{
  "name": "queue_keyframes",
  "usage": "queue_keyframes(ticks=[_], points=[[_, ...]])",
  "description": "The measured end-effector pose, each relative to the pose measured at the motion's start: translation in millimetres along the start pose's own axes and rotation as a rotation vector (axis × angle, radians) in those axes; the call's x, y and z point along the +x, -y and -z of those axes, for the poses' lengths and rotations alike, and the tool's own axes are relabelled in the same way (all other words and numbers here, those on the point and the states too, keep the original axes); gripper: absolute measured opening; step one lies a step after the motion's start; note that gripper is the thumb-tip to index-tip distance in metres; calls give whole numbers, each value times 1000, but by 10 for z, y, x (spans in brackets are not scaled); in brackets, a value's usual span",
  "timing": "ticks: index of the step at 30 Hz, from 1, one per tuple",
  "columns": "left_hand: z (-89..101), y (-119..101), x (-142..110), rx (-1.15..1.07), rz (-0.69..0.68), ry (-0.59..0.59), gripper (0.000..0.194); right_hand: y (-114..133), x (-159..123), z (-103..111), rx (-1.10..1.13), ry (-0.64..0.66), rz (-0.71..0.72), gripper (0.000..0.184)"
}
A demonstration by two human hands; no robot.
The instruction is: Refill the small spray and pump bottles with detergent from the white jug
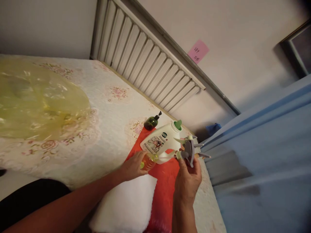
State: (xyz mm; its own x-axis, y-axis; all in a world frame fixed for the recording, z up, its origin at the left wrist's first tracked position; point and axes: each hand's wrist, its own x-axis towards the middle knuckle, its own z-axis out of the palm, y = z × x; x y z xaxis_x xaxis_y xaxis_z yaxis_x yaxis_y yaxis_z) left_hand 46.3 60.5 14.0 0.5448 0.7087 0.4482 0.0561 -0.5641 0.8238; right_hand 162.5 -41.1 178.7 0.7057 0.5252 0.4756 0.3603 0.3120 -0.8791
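Spray top (190, 150) and clear bottle (148, 162) are close together above the big flowery tabletop (109, 121). A blue curtain (264, 155) hangs on the right. A white heater (148, 60) is at the back. A shiny yellow bag (41, 100) fills the left side. A red sheet (166, 194) lies under the hands, next to a fluffy white cloth (128, 204). The white jug (157, 139) stands in the way, just behind the clear bottle. The left hand (133, 166) curls round the clear bottle. The right hand (188, 178) pinches the spray top. A small dark pump bottle (150, 123) stands beside the jug.
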Motion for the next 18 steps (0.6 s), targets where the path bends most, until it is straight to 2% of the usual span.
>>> queue_keyframes(ticks=[12,15,18], points=[[18,-12,5,-5,2,22,75,70,-55,31,-33,-73,72,45],[8,-4,4,16,6,21,77,98,-48,48,16,-59,14,44],[-7,1,1,41,21,15,78,119,37,120,160,-137,-38,39]])
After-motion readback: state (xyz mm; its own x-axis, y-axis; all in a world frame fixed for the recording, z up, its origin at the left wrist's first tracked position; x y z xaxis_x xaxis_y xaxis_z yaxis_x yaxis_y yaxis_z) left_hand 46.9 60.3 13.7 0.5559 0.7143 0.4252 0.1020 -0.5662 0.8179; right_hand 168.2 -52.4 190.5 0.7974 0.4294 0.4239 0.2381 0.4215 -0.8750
